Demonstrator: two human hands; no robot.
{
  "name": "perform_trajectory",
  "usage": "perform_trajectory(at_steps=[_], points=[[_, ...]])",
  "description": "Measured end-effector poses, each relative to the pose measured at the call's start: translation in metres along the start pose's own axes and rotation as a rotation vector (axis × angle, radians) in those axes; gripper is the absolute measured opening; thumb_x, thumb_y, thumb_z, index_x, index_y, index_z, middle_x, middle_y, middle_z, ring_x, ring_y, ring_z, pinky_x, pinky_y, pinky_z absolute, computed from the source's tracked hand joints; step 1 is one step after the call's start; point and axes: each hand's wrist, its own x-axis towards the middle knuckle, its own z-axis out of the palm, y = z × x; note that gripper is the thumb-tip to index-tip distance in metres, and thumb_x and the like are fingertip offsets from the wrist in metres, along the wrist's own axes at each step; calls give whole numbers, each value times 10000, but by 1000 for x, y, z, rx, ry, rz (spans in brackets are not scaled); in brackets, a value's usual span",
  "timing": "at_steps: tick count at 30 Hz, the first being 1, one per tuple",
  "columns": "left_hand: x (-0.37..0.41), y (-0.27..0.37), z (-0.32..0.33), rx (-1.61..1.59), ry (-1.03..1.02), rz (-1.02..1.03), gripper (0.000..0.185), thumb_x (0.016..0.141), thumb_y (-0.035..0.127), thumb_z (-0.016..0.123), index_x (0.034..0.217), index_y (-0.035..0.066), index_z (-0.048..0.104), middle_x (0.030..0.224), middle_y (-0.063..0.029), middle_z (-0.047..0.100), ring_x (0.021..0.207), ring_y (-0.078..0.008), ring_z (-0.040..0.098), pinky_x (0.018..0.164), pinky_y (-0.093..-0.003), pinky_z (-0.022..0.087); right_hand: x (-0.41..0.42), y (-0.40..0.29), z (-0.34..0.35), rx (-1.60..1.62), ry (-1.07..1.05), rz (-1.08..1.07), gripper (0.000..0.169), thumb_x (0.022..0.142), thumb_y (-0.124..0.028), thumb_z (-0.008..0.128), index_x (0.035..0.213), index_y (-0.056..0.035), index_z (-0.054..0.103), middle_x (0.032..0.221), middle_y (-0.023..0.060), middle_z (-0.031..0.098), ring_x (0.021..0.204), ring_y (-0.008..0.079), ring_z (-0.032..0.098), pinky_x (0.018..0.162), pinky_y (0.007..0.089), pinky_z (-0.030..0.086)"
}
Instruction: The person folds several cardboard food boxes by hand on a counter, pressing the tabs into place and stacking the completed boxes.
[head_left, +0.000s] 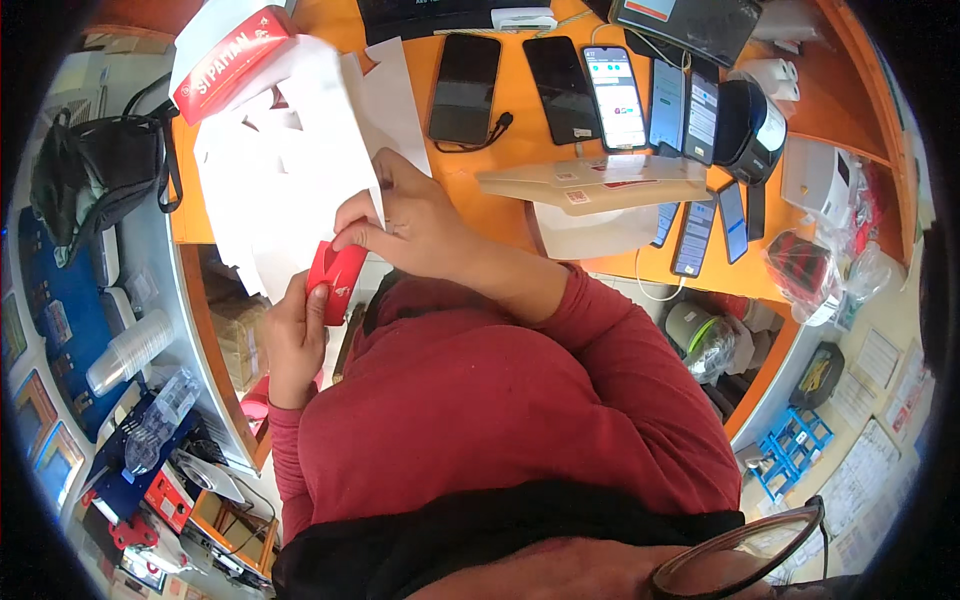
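A white paperboard food-box blank (289, 161) with red printed panels reaches from the orange desk out over its front edge. My left hand (296, 337) pinches its bent red flap (337, 281), the thumb on the printed face. From the other side, my right hand (412, 217) grips the white edge beside the flap, with thumb and fingertips at the flap's upper end. More white blanks seem to lie under this one, though the overlap hides how many. Another box piece with a red printed panel (234, 64) sits at the far left of the desk.
Several smartphones (465, 90) lie across the orange desk (457, 176), some with lit screens and cables. Folded brown cardboard boxes (592, 184) stand right of my right hand. A black label or receipt printer (750, 135) is at the right. A black bag (112, 165) hangs at the left.
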Motion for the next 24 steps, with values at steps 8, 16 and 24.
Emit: perform_trajectory(at_steps=[8,16,24], points=[[6,-18,-14,-221,-37,22,240,1009,241,471,1006,27,580,654,-63,545,568,-114,473,542,-280,374,6,5,6,449,28,32,135,729,-78,800,806,-83,689,844,26,527,767,116,521,630,271,428],[7,-21,-27,-400,24,37,260,1005,247,479,1008,9,584,655,-36,558,571,-111,473,541,-278,368,13,-18,2,505,77,-67,148,700,-61,814,754,-73,677,776,5,474,728,111,513,593,280,416],[2,-19,-29,-141,-73,183,191,961,185,544,1003,15,620,740,-177,601,643,-321,589,592,-382,424,22,-42,14,-218,-69,-330,107,696,-153,741,747,-148,647,774,11,482,713,178,564,554,319,456]])
